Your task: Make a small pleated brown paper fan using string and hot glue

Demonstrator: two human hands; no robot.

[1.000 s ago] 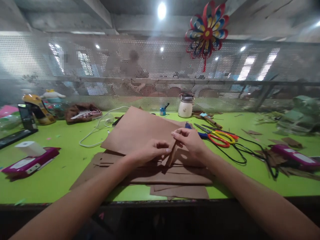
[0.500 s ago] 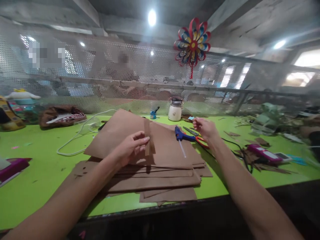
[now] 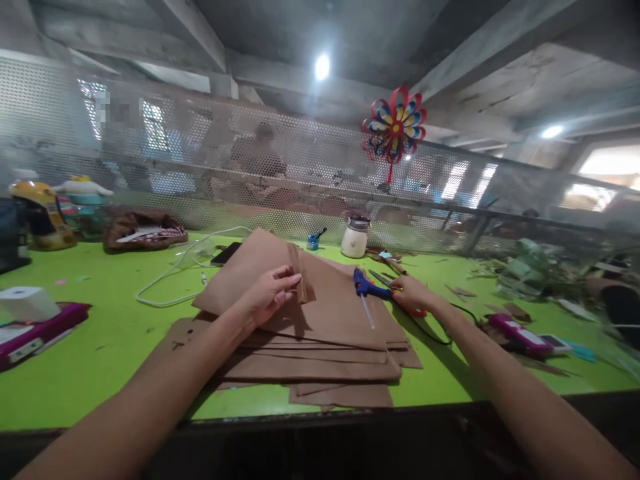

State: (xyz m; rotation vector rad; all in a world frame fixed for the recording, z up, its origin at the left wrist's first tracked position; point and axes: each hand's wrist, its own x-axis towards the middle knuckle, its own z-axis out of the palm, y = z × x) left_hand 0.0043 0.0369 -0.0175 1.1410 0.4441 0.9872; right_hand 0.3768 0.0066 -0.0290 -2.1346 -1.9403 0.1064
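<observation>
Brown paper strip [image 3: 302,291] pinched in left hand [image 3: 269,295], over brown sheets [image 3: 345,320], right hand [image 3: 414,294] by blue glue gun [image 3: 369,287], grip unclear

The narrow strip [image 3: 296,259] and stacked sheets [image 3: 345,317] look like smooth, matt paper, the glue gun [image 3: 361,284] like plastic, its stick [image 3: 367,313] translucent, the desk [image 3: 115,283] smooth with a faint sheen, the screen [image 3: 310,177] perforated metal.

At four o'clock, the right hand [image 3: 406,295] half-hides scissors [image 3: 381,277]; at nine, the edge crops a dark object [image 3: 9,235]; at eleven, mesh [image 3: 305,157] blurs a person [image 3: 256,153].
</observation>
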